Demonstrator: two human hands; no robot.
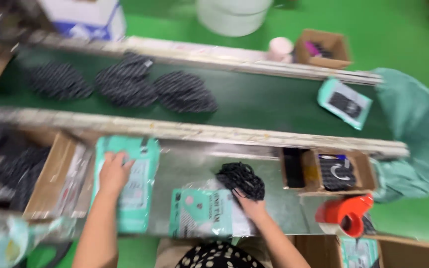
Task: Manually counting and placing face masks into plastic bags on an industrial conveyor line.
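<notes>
My left hand (113,171) rests on top of a stack of teal flat packets (134,198) at the left of the metal worktop (189,166), fingers on the top packet. My right hand (250,204) grips a black coiled bundle (241,179) lying on the worktop. Just below that bundle lies a single teal and white packet (202,212). The picture is blurred, so fine finger positions are hard to see.
A dark conveyor belt (254,101) runs behind the worktop, carrying several black bundles (125,84) and one teal packet (344,102). Cardboard boxes (346,173) with black parts stand right; a red tape dispenser (346,213) sits below them. A box of bundles (18,171) stands left.
</notes>
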